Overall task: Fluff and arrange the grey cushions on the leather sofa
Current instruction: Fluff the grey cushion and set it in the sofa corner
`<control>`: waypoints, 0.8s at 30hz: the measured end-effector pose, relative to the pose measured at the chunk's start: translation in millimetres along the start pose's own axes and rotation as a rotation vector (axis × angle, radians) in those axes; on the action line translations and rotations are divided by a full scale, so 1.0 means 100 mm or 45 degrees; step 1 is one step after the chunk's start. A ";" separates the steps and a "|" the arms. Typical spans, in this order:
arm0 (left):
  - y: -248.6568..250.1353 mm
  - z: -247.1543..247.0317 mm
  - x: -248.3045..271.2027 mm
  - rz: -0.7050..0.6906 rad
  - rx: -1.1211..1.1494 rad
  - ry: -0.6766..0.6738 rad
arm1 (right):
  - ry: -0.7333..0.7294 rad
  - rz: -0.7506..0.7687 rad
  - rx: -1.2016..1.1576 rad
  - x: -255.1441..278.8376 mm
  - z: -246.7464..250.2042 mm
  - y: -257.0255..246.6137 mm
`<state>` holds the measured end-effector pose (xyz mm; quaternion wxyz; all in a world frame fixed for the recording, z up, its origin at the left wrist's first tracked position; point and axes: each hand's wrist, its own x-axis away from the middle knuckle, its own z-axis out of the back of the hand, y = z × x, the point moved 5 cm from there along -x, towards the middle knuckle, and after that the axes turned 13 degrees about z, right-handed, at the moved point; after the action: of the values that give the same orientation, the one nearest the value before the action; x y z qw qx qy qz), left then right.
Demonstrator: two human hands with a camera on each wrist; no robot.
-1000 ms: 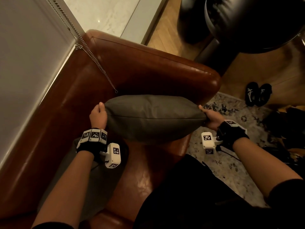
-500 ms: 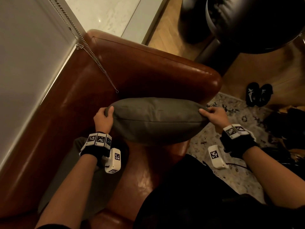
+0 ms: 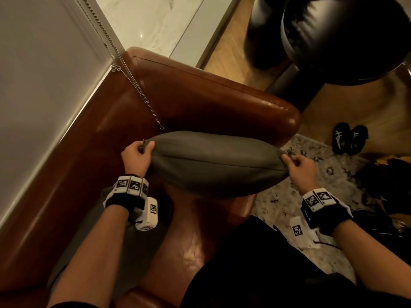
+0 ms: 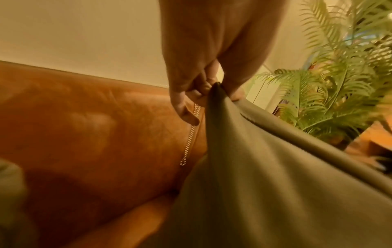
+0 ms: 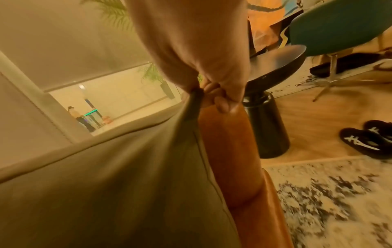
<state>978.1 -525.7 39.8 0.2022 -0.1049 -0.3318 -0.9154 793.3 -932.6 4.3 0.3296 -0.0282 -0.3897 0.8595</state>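
Grey cushion (image 3: pixel 218 165) held up by its two top corners over the end of the brown leather sofa (image 3: pixel 200 101).

The left hand (image 3: pixel 135 158) pinches the cushion's left corner between thumb and curled fingers, and the right hand (image 3: pixel 300 167) pinches the opposite corner the same way, so the cushion stretches between them with its upper seam running from hand to hand. It hangs in front of the sofa's armrest, its lower edge over the seat; whether it touches the seat cannot be told. In the left wrist view a bead chain (image 4: pixel 189 137) dangles just behind the gripped corner against the sofa back. A second grey cushion (image 3: pixel 89 236) lies on the seat under the left forearm. A pair of black shoes (image 3: pixel 349 138) sits on the floor beyond the patterned rug (image 3: pixel 278 201).
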 end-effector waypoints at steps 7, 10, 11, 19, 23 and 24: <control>0.71 -0.33 0.49 -0.393 0.193 -0.140 | -0.096 0.464 0.577 0.10 -0.06 -0.52; 1.25 -0.57 1.04 -0.685 0.149 -0.291 | -0.427 0.833 0.245 0.25 -0.45 -1.37; 1.36 -0.61 1.18 -0.719 0.169 -0.333 | -0.442 0.872 0.090 0.28 -0.51 -1.55; 0.54 0.11 -0.01 -0.148 0.178 0.045 | -0.115 0.845 -0.473 0.29 -0.04 -1.71; -0.19 0.21 -0.59 0.526 0.041 -0.178 | -0.178 0.939 -0.740 0.41 0.38 -1.91; -0.16 0.23 -0.63 0.523 0.157 -0.221 | -0.183 0.921 -0.783 0.42 0.45 -1.93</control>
<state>1028.6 -480.6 27.3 0.3610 -0.2360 -0.3750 -0.8206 851.9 -844.9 176.8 -0.0420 -0.1989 -0.6128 0.7636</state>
